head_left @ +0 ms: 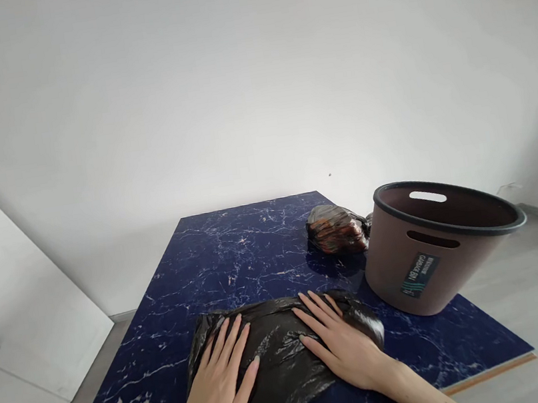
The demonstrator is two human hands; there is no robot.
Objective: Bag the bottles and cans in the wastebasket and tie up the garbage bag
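Observation:
A black plastic garbage bag lies spread and wrinkled along the near part of the blue table. On its left side rests my left hand, palm down with the fingers stretched out. My right hand presses flat on the bag's right side, fingers spread. Past my right hand, the bag's right end bunches up into a shiny, puffed fold. Neither hand grips anything. The bag's near edge is partly hidden by my hands and forearms.
A brown garbage bin with a dark rim stands upright on the table's right side. Left of it sits a filled, knotted dark bag. The blue marble-patterned table reaches toward the white wall. A white cabinet stands at the left.

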